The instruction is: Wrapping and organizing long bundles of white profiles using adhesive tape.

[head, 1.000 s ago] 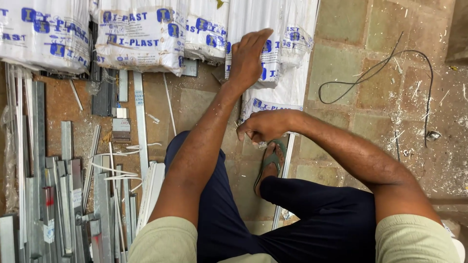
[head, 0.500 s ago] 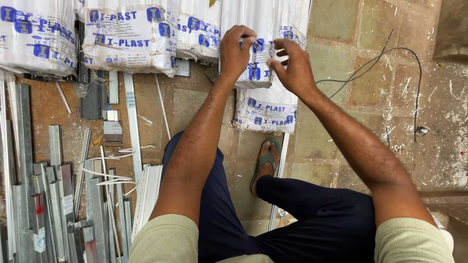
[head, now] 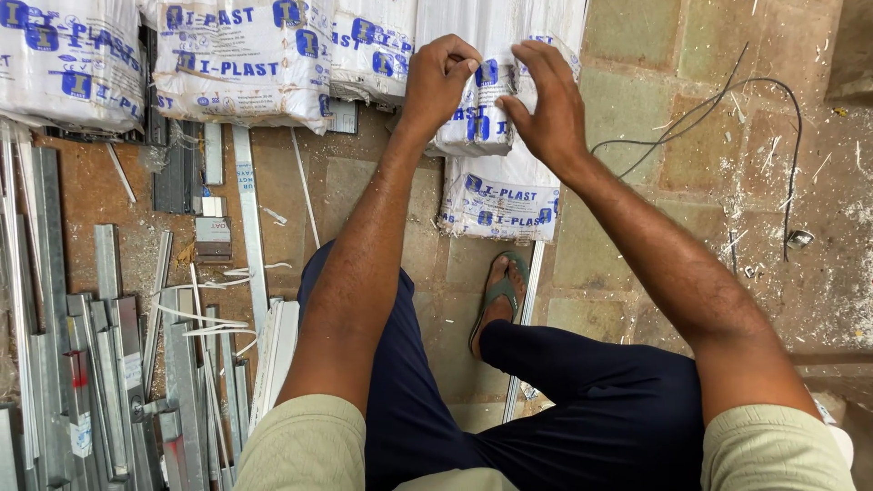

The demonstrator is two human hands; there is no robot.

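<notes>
floor: dusty stone tiles (head: 637, 145) under me
top edge: white printed bundles (head: 236, 55) lying on it
my left: grey metal strips (head: 109, 364)
my right: black wire (head: 727, 118), loose

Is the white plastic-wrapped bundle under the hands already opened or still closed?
Cannot tell: the left hand and right hand pinch the wrapped bundle, hiding that spot.

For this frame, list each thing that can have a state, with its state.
Left hand: pinching the wrapped bundle's plastic.
Right hand: gripping the same wrap.
Wrapped bundle: lying on the floor, still wrapped.
Sandal: worn on a foot.
Black cable: loose on the floor.
Metal strips: lying loose.
</notes>
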